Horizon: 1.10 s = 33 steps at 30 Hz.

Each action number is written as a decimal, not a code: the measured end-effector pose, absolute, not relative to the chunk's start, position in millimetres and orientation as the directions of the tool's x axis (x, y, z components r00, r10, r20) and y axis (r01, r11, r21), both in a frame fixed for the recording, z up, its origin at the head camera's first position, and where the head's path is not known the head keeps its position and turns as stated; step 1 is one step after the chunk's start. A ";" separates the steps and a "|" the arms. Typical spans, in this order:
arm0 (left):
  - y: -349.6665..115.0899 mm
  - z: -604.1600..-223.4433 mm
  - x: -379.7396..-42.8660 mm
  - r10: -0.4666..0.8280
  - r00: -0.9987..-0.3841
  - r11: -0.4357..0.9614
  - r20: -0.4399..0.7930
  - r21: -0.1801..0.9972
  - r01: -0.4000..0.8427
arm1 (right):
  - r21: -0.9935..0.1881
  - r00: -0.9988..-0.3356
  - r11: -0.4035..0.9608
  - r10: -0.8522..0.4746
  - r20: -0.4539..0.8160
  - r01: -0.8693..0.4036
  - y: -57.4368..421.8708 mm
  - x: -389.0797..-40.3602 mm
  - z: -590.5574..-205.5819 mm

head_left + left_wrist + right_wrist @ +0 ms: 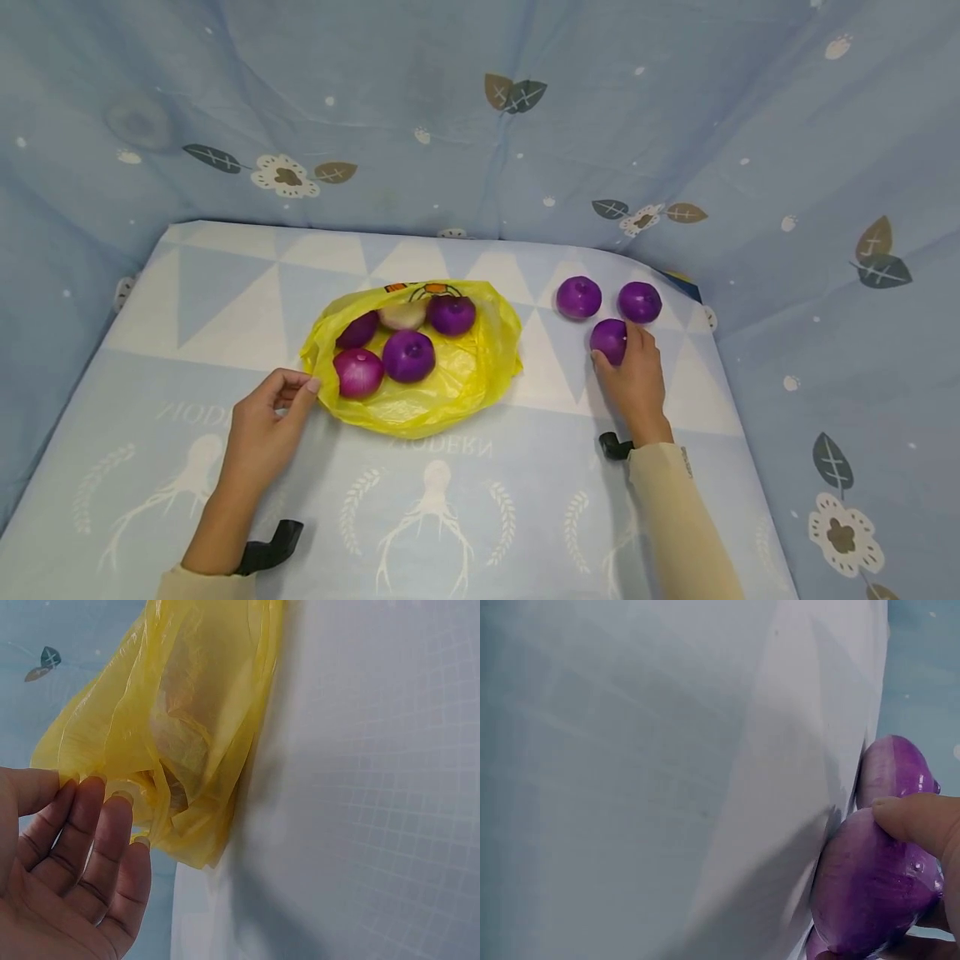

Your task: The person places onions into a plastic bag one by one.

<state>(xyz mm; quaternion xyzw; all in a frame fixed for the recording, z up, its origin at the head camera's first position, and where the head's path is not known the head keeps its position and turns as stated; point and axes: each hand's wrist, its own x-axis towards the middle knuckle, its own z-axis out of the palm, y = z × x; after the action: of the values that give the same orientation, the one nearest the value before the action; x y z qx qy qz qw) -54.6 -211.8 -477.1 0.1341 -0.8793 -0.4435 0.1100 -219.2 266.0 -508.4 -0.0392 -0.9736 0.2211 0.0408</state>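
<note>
My left hand [264, 425] pinches the left rim of a yellow plastic bag [480, 379] between thumb and fingertips; the left wrist view shows the thin bag film [202, 712] at those fingers. Inside the bag lie several purple onions [408, 357] and one pale round item [403, 315], partly hidden by the rim. At the right, my right hand [637, 379] grips a purple onion [607, 340], thumb on its near side. That onion [870, 885] rests on or just above the table; I cannot tell which. Two more onions, one left [578, 297] and one right [640, 302], sit just behind it.
A patterned cloth [465, 500] covers the table. Blue curtains [420, 100] hang behind it and along both sides. Near the back right corner, a dark blue and yellow piece [681, 285] shows at the table edge. Black camera mounts [273, 546] stick out from both wrists.
</note>
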 end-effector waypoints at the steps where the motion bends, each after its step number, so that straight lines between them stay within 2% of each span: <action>1: -211.9 -477.2 -54.0 -0.335 -0.939 0.571 0.075 0.809 -0.139 | -0.438 -0.994 0.897 0.091 0.064 0.054 265.7 -218.1 -508.7; 10: -211.0 -475.8 -53.0 -0.338 -0.938 0.576 0.074 0.805 -0.144 | -0.470 -0.990 0.881 0.022 0.136 -0.045 256.8 -202.8 -498.0; 23: -211.6 -473.9 -54.0 -0.331 -0.940 0.574 0.078 0.808 -0.134 | -0.448 -0.975 0.871 -0.139 0.173 -0.203 220.8 -184.3 -452.0; 33: -211.6 -473.4 -54.0 -0.329 -0.943 0.570 0.054 0.807 -0.153 | -0.458 -0.909 0.788 -0.320 0.267 -0.412 178.7 -170.2 -418.2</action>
<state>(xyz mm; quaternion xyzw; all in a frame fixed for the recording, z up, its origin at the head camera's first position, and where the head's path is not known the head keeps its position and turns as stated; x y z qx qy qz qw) -54.0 -211.6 -473.4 0.1371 -0.8803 -0.4432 0.0995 -170.2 178.7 -418.2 0.1946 -0.9414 0.2613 0.0877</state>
